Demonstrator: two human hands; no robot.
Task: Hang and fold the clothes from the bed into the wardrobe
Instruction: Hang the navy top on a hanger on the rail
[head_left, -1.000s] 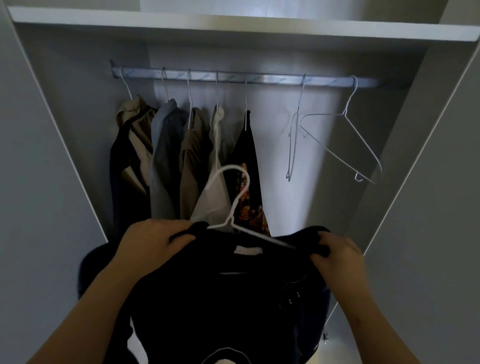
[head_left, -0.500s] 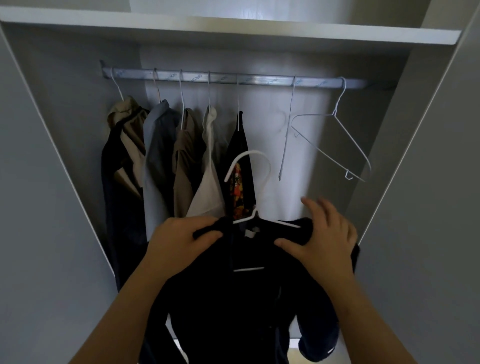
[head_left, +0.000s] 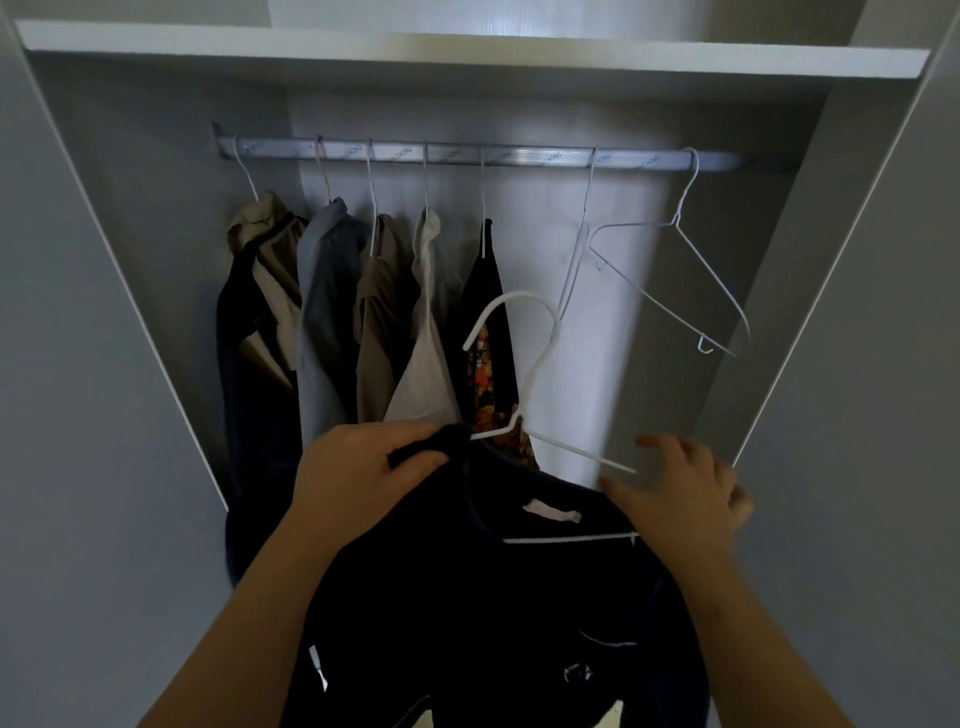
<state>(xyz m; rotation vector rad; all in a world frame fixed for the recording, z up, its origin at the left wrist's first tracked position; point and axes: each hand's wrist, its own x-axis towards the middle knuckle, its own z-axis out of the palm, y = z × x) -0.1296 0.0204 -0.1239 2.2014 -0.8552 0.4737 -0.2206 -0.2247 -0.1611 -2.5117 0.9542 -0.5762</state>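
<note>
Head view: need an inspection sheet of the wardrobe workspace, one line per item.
Surface: no table; white shelf across the top, metal rail under it.
Job's things: dark garment held below the rail, partly on a white hanger; the hanger's right arm is bare and its hook is off the rail.
Clutter: five hung garments on the rail's left half; two empty wire hangers on the right.
Grippers: left hand grips the garment's shoulder; right hand open, fingers spread at the other shoulder.
Cables: nothing seen.
Surroundings: grey wardrobe panels on both sides.
</note>
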